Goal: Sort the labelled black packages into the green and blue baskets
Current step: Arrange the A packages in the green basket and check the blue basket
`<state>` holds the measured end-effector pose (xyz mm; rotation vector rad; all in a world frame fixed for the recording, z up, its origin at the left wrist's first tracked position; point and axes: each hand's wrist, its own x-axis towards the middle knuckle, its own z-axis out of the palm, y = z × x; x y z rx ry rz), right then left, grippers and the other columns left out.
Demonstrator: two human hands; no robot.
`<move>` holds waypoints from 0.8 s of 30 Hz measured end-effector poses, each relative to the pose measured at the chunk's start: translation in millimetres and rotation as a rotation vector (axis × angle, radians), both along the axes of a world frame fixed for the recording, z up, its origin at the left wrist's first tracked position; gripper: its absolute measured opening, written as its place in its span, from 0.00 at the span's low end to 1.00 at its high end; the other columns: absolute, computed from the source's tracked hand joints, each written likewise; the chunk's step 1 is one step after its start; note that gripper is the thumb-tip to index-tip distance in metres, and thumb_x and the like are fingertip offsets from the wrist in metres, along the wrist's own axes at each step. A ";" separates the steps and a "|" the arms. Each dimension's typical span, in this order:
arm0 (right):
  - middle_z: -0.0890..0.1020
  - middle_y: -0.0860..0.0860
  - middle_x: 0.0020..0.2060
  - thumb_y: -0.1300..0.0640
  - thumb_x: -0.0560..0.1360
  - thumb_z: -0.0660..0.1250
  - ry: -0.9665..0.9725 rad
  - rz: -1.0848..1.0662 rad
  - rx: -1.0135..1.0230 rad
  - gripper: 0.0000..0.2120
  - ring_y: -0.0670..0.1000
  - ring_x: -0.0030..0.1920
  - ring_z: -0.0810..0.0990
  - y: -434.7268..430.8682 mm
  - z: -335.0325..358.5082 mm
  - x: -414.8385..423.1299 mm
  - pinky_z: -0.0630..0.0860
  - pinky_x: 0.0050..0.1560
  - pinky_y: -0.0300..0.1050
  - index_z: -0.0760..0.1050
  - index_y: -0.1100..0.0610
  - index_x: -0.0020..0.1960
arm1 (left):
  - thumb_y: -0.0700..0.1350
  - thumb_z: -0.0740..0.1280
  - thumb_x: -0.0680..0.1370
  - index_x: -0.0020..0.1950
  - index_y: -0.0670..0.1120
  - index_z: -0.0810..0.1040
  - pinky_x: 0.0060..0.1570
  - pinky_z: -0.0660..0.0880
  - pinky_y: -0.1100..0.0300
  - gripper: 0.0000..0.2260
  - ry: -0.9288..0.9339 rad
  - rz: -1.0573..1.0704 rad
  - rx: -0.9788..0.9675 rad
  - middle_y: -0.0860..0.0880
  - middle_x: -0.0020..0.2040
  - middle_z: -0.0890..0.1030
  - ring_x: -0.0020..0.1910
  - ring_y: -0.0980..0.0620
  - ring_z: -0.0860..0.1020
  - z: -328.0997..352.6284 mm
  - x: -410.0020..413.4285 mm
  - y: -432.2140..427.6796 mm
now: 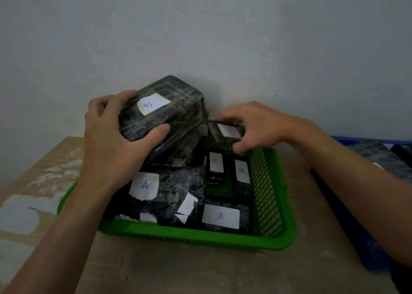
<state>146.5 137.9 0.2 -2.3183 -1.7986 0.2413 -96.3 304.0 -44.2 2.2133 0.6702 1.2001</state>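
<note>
Clasping black packages over the green basket (196, 238), each hand's grip closed — scuffed wooden table (200, 271), grey wall (200, 26).

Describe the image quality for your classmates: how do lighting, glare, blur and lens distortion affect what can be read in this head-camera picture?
Head view: dim, flat lighting; black wrap on the large package in the left hand shows streaky glare. Its label is sideways. The small package in the right hand has an unreadable label. Wide-angle bending curves the green basket rim; the blue basket is cropped.
</note>
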 end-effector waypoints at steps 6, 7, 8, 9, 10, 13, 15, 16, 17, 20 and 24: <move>0.83 0.42 0.57 0.51 0.63 0.84 -0.176 0.221 -0.477 0.32 0.47 0.56 0.80 1.7 1.0 -8.6 0.78 0.58 0.49 0.79 0.43 0.66 | 0.56 0.79 0.70 0.71 0.56 0.74 0.64 0.69 0.58 0.31 -0.027 0.034 -0.025 0.54 0.64 0.66 0.69 0.47 0.71 -1.8 -0.6 4.0; 0.82 0.44 0.60 0.52 0.64 0.84 -0.238 0.273 -0.554 0.34 0.49 0.60 0.79 5.2 -6.2 -13.8 0.78 0.60 0.48 0.78 0.43 0.68 | 0.56 0.79 0.70 0.71 0.56 0.75 0.64 0.69 0.58 0.31 -0.028 0.033 -0.027 0.54 0.64 0.67 0.69 0.47 0.71 -2.2 -0.2 3.9; 0.81 0.47 0.64 0.54 0.65 0.83 -0.302 0.318 -0.624 0.36 0.52 0.63 0.78 8.0 -13.0 -18.0 0.77 0.60 0.47 0.76 0.44 0.71 | 0.55 0.80 0.70 0.71 0.56 0.75 0.64 0.68 0.59 0.31 -0.025 0.031 -0.025 0.54 0.64 0.67 0.69 0.47 0.71 -2.5 -0.2 3.8; 0.79 0.50 0.65 0.55 0.67 0.82 -0.360 0.343 -0.683 0.37 0.54 0.64 0.77 10.8 -18.6 -21.1 0.77 0.59 0.47 0.74 0.44 0.73 | 0.55 0.80 0.70 0.71 0.55 0.75 0.63 0.68 0.60 0.31 -0.022 0.030 -0.022 0.53 0.64 0.67 0.69 0.47 0.71 -2.7 0.1 3.7; 0.78 0.52 0.66 0.56 0.68 0.81 -0.397 0.347 -0.728 0.37 0.56 0.64 0.76 12.9 -22.7 -22.8 0.77 0.58 0.49 0.72 0.44 0.75 | 0.55 0.79 0.70 0.71 0.55 0.75 0.63 0.68 0.60 0.31 -0.019 0.030 -0.019 0.52 0.65 0.67 0.69 0.47 0.71 -2.6 0.2 3.6; 0.76 0.54 0.63 0.57 0.70 0.76 -0.365 0.347 -0.806 0.36 0.58 0.63 0.76 17.0 -27.0 -20.3 0.80 0.59 0.55 0.70 0.44 0.76 | 0.55 0.79 0.70 0.72 0.55 0.75 0.64 0.68 0.59 0.31 -0.022 0.027 -0.019 0.53 0.64 0.67 0.69 0.46 0.71 -3.0 0.0 2.4; 0.76 0.54 0.61 0.59 0.70 0.73 -0.377 0.367 -0.807 0.34 0.59 0.63 0.76 18.5 -28.2 -18.1 0.80 0.58 0.59 0.71 0.44 0.75 | 0.55 0.79 0.70 0.72 0.55 0.75 0.64 0.68 0.58 0.31 -0.017 0.026 -0.019 0.52 0.65 0.67 0.69 0.46 0.71 -3.7 0.0 2.5; 0.75 0.54 0.60 0.60 0.70 0.72 -0.417 0.386 -0.793 0.33 0.59 0.63 0.75 18.9 -29.0 -17.6 0.79 0.57 0.60 0.72 0.43 0.73 | 0.55 0.79 0.70 0.72 0.55 0.75 0.64 0.68 0.58 0.31 -0.012 0.025 -0.018 0.52 0.65 0.67 0.69 0.46 0.71 -3.8 0.1 2.4; 0.75 0.53 0.60 0.59 0.71 0.73 -0.466 0.409 -0.774 0.31 0.58 0.64 0.74 18.6 -28.9 -17.9 0.79 0.58 0.60 0.74 0.42 0.71 | 0.55 0.79 0.70 0.72 0.55 0.75 0.64 0.68 0.58 0.31 -0.010 0.023 -0.016 0.52 0.65 0.67 0.69 0.46 0.71 -3.9 0.3 2.0; 0.75 0.48 0.60 0.53 0.71 0.76 -0.537 0.451 -0.713 0.22 0.52 0.66 0.68 13.7 -19.7 -17.2 0.75 0.60 0.56 0.80 0.40 0.63 | 0.54 0.79 0.70 0.72 0.55 0.75 0.63 0.67 0.60 0.31 -0.009 0.024 -0.018 0.54 0.64 0.66 0.69 0.47 0.71 -4.3 0.5 2.0; 0.65 0.49 0.78 0.51 0.70 0.78 -0.572 0.432 -0.605 0.19 0.53 0.78 0.61 8.2 0.6 -12.4 0.66 0.72 0.57 0.82 0.41 0.60 | 0.55 0.79 0.70 0.71 0.55 0.74 0.62 0.67 0.61 0.31 -0.003 0.019 -0.025 0.55 0.63 0.65 0.70 0.47 0.70 -4.1 1.2 2.4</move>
